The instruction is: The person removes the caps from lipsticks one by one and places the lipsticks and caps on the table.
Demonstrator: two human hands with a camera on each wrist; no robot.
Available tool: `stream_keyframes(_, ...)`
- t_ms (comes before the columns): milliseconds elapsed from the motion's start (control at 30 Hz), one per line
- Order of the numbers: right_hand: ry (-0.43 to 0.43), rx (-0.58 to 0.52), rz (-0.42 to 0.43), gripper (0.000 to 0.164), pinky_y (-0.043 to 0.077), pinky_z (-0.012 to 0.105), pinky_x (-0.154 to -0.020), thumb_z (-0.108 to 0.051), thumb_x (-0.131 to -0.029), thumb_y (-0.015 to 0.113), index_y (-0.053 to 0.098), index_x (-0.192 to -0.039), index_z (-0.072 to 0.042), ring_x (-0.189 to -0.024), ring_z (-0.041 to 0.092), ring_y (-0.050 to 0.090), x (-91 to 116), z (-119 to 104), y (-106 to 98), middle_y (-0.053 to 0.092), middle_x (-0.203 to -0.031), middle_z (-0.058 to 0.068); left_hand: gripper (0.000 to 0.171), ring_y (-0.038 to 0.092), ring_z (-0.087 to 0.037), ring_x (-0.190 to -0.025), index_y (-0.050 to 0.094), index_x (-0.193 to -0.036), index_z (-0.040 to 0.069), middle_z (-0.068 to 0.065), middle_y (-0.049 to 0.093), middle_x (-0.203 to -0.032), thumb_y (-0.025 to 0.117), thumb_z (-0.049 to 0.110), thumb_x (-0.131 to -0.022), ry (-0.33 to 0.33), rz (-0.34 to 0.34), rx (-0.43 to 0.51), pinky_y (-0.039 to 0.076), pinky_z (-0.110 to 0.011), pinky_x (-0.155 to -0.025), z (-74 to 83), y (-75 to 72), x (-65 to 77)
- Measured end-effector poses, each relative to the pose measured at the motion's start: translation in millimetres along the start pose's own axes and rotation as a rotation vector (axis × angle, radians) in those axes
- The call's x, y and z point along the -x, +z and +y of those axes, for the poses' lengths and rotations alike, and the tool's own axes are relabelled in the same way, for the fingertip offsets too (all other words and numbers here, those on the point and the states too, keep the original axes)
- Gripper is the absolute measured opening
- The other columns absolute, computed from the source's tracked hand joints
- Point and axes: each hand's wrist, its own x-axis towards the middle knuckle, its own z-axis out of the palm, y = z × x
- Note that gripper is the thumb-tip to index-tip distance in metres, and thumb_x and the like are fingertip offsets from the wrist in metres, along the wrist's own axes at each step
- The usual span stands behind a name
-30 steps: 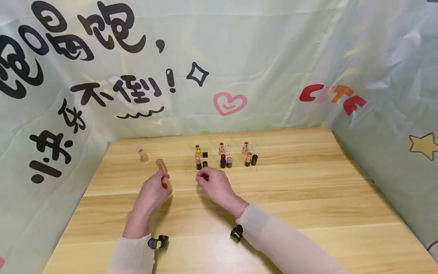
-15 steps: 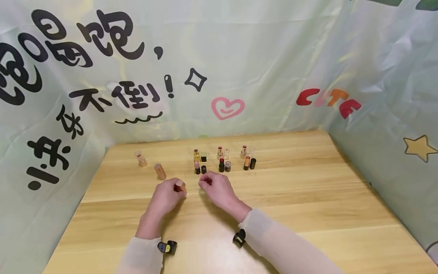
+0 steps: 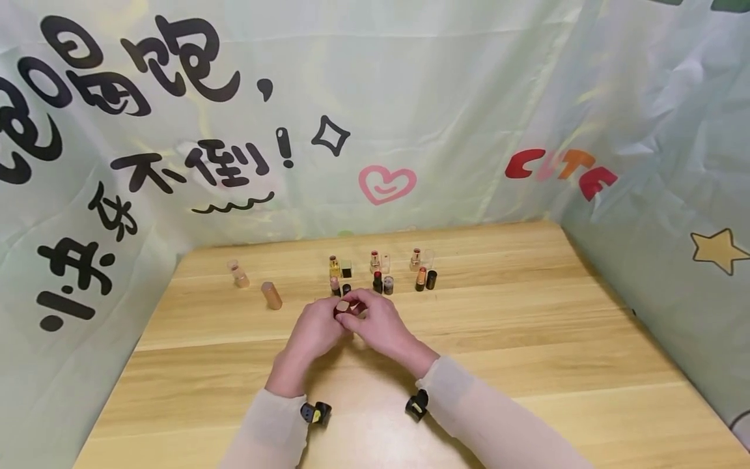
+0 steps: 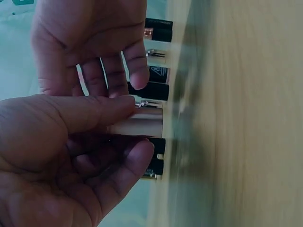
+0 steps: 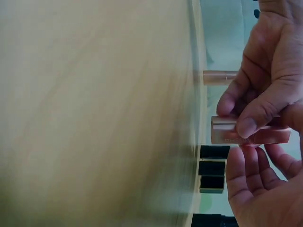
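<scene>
Over the middle of the table, my left hand point(image 3: 313, 329) holds a rose-gold lipstick tube point(image 3: 342, 306) upright. Its thumb and fingers pinch the lower part, as the left wrist view shows, where the tube point(image 4: 142, 122) stands on or just above the wood. My right hand point(image 3: 381, 322) has come up against it, thumb and index finger around the tube's upper end; its other fingers point(image 5: 236, 175) extend behind the tube. The right fingertips' contact is partly hidden. A similar rose-gold tube point(image 3: 271, 296) stands to the left of both hands.
Beyond the hands, uncapped lipsticks with their caps beside them stand in two rows, among them a gold one point(image 3: 334, 266), a red one point(image 3: 377, 282) and an orange-toned one point(image 3: 420, 279). A clear-capped lipstick point(image 3: 238, 274) stands far left. Printed cloth point(image 3: 457, 117) borders the table.
My left hand has brought one rose-gold tube rightward from beside the other, which stays standing at the left. My right hand has stayed near the middle and now meets the tube.
</scene>
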Motion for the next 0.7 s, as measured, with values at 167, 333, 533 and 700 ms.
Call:
stream_keyframes(167,0.031,-0.061,0.053,0.023,0.058,0.034,-0.079,-0.024,-0.097,0.077,0.075,-0.118,-0.013,-0.095,0.017,0.069,0,2,-8,0.074,-0.107,0.0,0.012,0.059,-0.019,-0.075,0.072,-0.1,0.012,-0.001,0.069,-0.085,0.08,0.016,-0.092,-0.042,-0.022,0.077,0.049,-0.034,-0.07,4.1,3.5,-3.4)
stream_keyframes(333,0.082,-0.175,0.078,0.021,0.058,0.036,-0.084,-0.023,-0.099,0.075,0.074,-0.117,-0.014,-0.097,0.017,0.068,0,6,-15,0.074,-0.107,0.0,0.018,0.062,-0.016,-0.078,0.075,-0.104,0.013,0.002,0.071,-0.088,0.085,0.019,-0.09,-0.072,-0.032,0.166,0.051,-0.034,-0.074,6.3,3.6,-3.4)
stream_keyframes(533,0.129,-0.289,0.064,0.024,0.06,0.035,-0.084,-0.015,-0.099,0.072,0.072,-0.122,-0.008,-0.096,0.021,0.069,0,11,-18,0.074,-0.108,0.007,0.02,0.066,-0.014,-0.083,0.076,-0.105,0.012,0.002,0.074,-0.093,0.087,0.017,-0.088,-0.089,-0.05,0.224,0.055,-0.033,-0.078,6.8,3.7,-0.6)
stream_keyframes(700,0.171,-0.406,0.038,0.03,0.062,0.046,-0.088,-0.009,-0.098,0.071,0.069,-0.128,-0.003,-0.099,0.029,0.07,-1,10,-20,0.072,-0.111,0.012,0.024,0.067,-0.016,-0.086,0.074,-0.109,0.009,-0.001,0.073,-0.095,0.086,0.014,-0.088,-0.078,-0.063,0.232,0.057,-0.034,-0.08,7.0,2.6,0.2)
